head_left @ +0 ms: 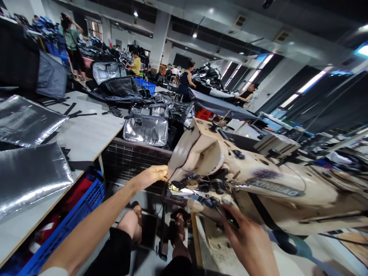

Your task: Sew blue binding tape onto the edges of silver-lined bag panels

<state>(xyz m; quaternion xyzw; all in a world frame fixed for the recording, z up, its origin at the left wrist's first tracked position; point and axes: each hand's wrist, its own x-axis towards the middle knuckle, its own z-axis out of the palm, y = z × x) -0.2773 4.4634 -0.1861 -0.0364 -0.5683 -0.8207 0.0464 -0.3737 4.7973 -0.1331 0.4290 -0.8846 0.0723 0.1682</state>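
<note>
A cream-coloured industrial sewing machine [244, 168] fills the right half of the view, tilted in the picture. My left hand [153, 174] reaches to the left end of its head, fingers bent together and the tips partly hidden at the machine's edge. Below the machine arm, my right hand [248, 235] is close to the needle area with thumb and fingers curled around something dark and narrow that I cannot make out. A lit patch [179, 189] shows under the head, between the two hands. A black strap [266, 216] runs down beside the machine.
On the left, silver foil panels [31, 178] lie on a white table [83, 134], above a blue crate [69, 226]. Silver-lined bags [146, 130] are piled beyond the machine. Several people work farther back, one at a grey cloth-covered table [221, 105]. My legs are below.
</note>
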